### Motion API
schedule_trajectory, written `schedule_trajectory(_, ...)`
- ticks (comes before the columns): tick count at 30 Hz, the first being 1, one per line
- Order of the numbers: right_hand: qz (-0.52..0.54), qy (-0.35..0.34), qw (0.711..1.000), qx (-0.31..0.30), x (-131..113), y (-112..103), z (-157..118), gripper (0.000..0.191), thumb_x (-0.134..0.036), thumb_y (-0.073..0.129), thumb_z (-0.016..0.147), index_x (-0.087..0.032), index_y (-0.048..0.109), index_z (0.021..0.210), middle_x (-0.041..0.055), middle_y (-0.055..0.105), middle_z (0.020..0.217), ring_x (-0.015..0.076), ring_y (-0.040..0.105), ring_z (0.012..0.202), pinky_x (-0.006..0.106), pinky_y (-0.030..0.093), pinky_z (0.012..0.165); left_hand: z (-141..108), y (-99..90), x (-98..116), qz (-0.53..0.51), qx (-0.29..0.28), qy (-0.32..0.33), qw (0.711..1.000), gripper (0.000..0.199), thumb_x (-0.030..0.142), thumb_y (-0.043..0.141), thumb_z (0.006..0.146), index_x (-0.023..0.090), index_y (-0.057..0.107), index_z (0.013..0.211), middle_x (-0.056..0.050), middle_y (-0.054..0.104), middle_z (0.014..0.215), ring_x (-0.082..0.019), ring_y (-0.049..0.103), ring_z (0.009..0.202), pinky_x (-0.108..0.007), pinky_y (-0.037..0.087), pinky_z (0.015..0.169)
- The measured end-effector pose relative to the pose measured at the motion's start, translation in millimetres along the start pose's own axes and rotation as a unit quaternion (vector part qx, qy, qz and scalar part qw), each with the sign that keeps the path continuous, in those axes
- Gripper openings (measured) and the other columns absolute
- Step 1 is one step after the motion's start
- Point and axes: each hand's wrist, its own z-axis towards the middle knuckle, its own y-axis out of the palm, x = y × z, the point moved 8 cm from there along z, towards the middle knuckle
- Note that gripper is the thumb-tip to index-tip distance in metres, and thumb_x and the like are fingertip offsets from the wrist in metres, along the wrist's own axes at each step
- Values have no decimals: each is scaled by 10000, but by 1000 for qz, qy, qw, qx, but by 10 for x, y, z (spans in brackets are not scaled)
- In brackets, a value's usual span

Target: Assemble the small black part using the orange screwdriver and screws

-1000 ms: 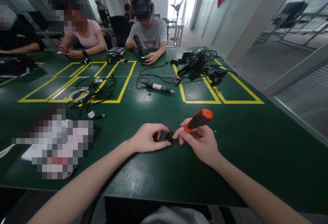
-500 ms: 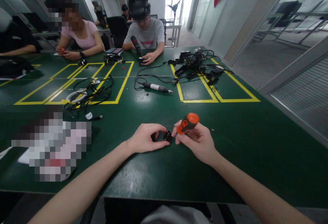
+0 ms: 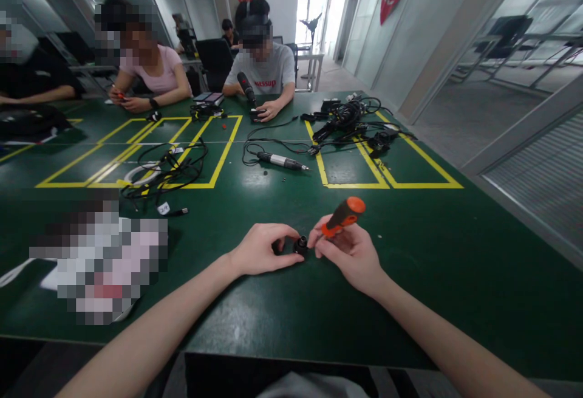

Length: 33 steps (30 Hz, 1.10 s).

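Black cylindrical part (image 3: 300, 247): stands upright on the green table (image 3: 478, 301), narrow neck uppermost. All clock positions are taken from this part.

Left hand (image 3: 263, 250): at 9 o'clock, thumb and index finger curved around the part and clamped on its sides.

Right hand (image 3: 350, 253): at 3 o'clock, fingers closed around the orange-and-black screwdriver (image 3: 345, 216). The handle tilts toward 2 o'clock; the tip is obscured, so its contact with the part cannot be confirmed.

Surroundings: pen-shaped tool (image 3: 282, 161) between 11 and 12 o'clock; looped cables (image 3: 186, 174) at 10 o'clock; heaped cables (image 3: 345, 120) at 1 o'clock.
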Motion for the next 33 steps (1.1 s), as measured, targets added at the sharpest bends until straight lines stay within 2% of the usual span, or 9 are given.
schedule_trajectory(7, -48, -8, 999, 0, -36, -37, 38, 382, -518, 772, 898, -181, 698, 735, 51, 699, 766, 125, 589, 573, 277, 534, 575, 2, 0, -25, 3, -2, -5, 1000, 309, 418, 776, 861, 167, 737, 1039, 30, 656, 719, -88, 548, 597, -201, 399, 590)
schedule_trajectory(9, -38, -4, 999, -22, -38, -3, 38, 408, -538, 707, 946, -180, 705, 751, 41, 675, 721, 126, 592, 563, 278, 531, 574, 2, 3, -30, -2, -4, -5, 1000, 313, 416, 770, 867, 166, 735, 1052, 22, 673, 748, -90, 558, 609, -201, 412, 597)
schedule_trajectory(11, -12, 8, 999, -45, -13, 40, 21, 401, -556, 660, 975, -180, 716, 847, 40, 680, 729, 130, 608, 563, 280, 536, 569, 4, 8, -35, -5, -8, -7, 1000, 306, 412, 765, 870, 170, 733, 1054, 14, 693, 782, -91, 569, 621, -203, 423, 606)
schedule_trajectory(14, 13, 15, 999, -41, 27, 50, -12, 360, -541, 737, 924, -186, 684, 931, 35, 691, 763, 132, 625, 584, 278, 550, 583, 11, 6, -39, -2, -10, -11, 1000, 307, 416, 771, 866, 171, 734, 1048, 17, 689, 771, -90, 564, 615, -203, 420, 606)
schedule_trajectory(17, 1, 21, 999, -31, 54, 39, -23, 347, -505, 792, 885, -183, 662, 872, 24, 677, 724, 127, 612, 569, 267, 541, 569, 15, 1, -40, 3, -11, -16, 1000, 325, 429, 780, 858, 174, 741, 1056, 26, 665, 736, -92, 555, 607, -205, 412, 606)
schedule_trajectory(23, -24, -15, 999, -24, -58, 28, 25, 347, -487, 712, 958, -183, 694, 793, 33, 658, 760, 120, 591, 592, 276, 524, 594, 5, -1, -49, -1, -14, -18, 1000, 330, 443, 756, 868, 169, 740, 1052, 15, 676, 751, -99, 561, 620, -206, 418, 607)
schedule_trajectory(26, -1, -3, 999, -37, -36, 56, 17, 353, -507, 654, 995, -186, 697, 854, 18, 640, 710, 123, 593, 580, 272, 519, 591, -1, -10, -33, -8, -14, -2, 1000, 348, 439, 760, 862, 158, 736, 1066, -3, 709, 808, -100, 574, 632, -209, 430, 612)
schedule_trajectory(29, 22, 6, 999, -23, 13, 45, -8, 311, -491, 768, 913, -192, 683, 926, 29, 685, 775, 130, 614, 609, 272, 538, 606, -7, -32, -26, 6, -9, 3, 1000, 377, 455, 778, 845, 163, 738, 1081, -5, 715, 810, -106, 585, 641, -215, 435, 619)
schedule_trajectory(33, 6, 11, 1000, -4, 47, 7, -9, 292, -447, 804, 887, -185, 684, 838, 41, 696, 783, 126, 598, 601, 271, 536, 603, -14, -36, -24, 13, -9, 3, 1000, 376, 456, 770, 854, 175, 734, 1101, -6, 726, 824, -106, 590, 638, -218, 443, 630)
